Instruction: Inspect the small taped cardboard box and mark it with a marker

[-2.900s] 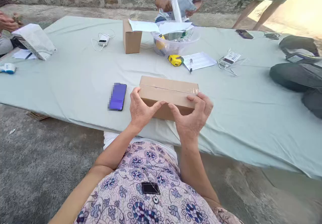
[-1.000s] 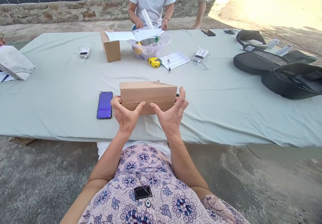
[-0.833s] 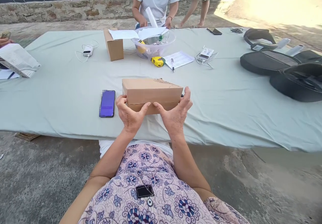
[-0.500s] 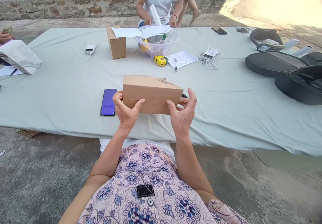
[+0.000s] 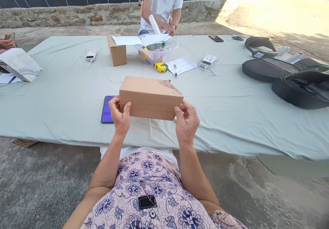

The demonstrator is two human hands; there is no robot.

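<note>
While plain brown rectangular cardboard box (image 5: 150, 97) hangs tilted, apparently lifted, over near edge of pale-green-clothed tabletop (image 5: 64, 95): left hand (image 5: 120, 116), right hand (image 5: 186, 121) curled shut on its ends; flat purple phone (image 5: 106, 109) beside left corner. Step judged: two-handed hold; any turning calls for firm end grip

You're gripping matt, smooth cardboard box (image 5: 150, 97); cloth cover (image 5: 64, 95) is lying matt w/ light creases; phone (image 5: 106, 109) is showing glossy screen.
</note>
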